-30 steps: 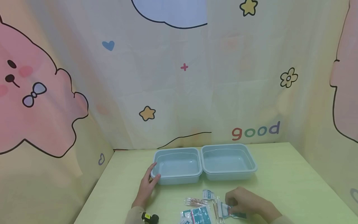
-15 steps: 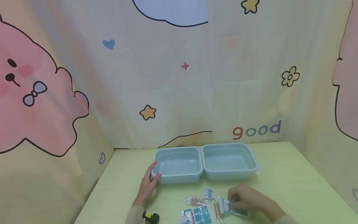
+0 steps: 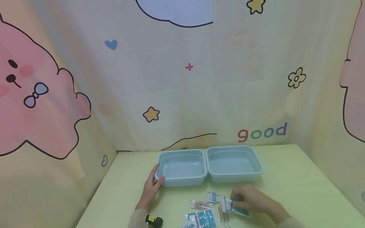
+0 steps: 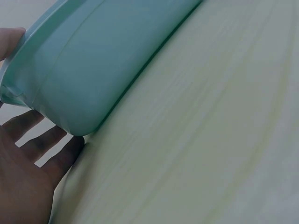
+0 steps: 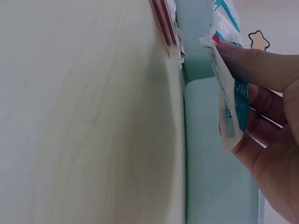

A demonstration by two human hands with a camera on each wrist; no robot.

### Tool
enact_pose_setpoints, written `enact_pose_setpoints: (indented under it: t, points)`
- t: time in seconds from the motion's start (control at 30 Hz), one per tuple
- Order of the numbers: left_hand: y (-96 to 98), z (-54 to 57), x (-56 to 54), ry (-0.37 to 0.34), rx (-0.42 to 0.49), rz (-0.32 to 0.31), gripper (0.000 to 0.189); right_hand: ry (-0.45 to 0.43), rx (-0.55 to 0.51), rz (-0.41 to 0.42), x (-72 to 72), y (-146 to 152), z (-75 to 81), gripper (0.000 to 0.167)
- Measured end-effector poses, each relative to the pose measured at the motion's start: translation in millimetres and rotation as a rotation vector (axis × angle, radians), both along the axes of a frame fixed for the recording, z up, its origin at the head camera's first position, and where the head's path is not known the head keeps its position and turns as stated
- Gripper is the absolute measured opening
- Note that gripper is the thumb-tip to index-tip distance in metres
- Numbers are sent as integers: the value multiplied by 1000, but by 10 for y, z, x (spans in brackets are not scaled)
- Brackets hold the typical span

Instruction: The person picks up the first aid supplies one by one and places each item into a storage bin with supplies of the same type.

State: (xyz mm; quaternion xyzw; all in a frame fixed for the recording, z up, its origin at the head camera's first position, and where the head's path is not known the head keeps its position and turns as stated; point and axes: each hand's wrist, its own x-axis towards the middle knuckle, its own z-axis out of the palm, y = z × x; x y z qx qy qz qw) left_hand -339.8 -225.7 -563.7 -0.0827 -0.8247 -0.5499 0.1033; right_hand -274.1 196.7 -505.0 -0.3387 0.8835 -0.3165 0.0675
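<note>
A light-blue plastic basin (image 3: 182, 167) stands on the table, and my left hand (image 3: 149, 191) rests on its left end. Thumb and index finger lie at the rim; the left wrist view shows spread fingers (image 4: 42, 140) touching the outer wall. Above the table at right, my right hand (image 3: 252, 199) pinches a small teal-and-white sachet (image 5: 229, 98) between thumb and fingers. Just left of it lie a small white sachet (image 3: 212, 197) with blue print, clear packs of reddish-brown swabs (image 3: 200, 205) and a flat teal packet (image 3: 206, 218), partly cut off by the frame edge.
A second light-blue basin (image 3: 234, 163) stands right beside the first. Another narrow swab pack (image 3: 223, 215) lies lengthwise near the right hand. Patterned curtains (image 3: 188, 95) rise behind the table (image 3: 114, 190) and at both sides.
My right hand with the sachet has shifted slightly, first right and then back left and a little forward. My left hand stays on the basin.
</note>
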Motion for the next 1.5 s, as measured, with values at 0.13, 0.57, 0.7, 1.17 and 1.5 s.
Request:
enact_pose_setpoints:
  t: [0.13,0.57,0.7,1.17,1.5]
  points:
    - [7,1,0,-4,-3,2,62,3,-20,-2,-13,-6,24,4]
    - [10,24,10,-11,-5,8,62,256,-120,103,-86,-22,56,5]
    - [6,13,11,-10,-5,8,62,285,-127,110,-91,-41,110,7]
    - [7,13,11,-9,5,7,62,333,-193,162,-147,-162,309,9]
    - [20,26,17,-17,6,4,62,430,-219,179,-219,-230,415,13]
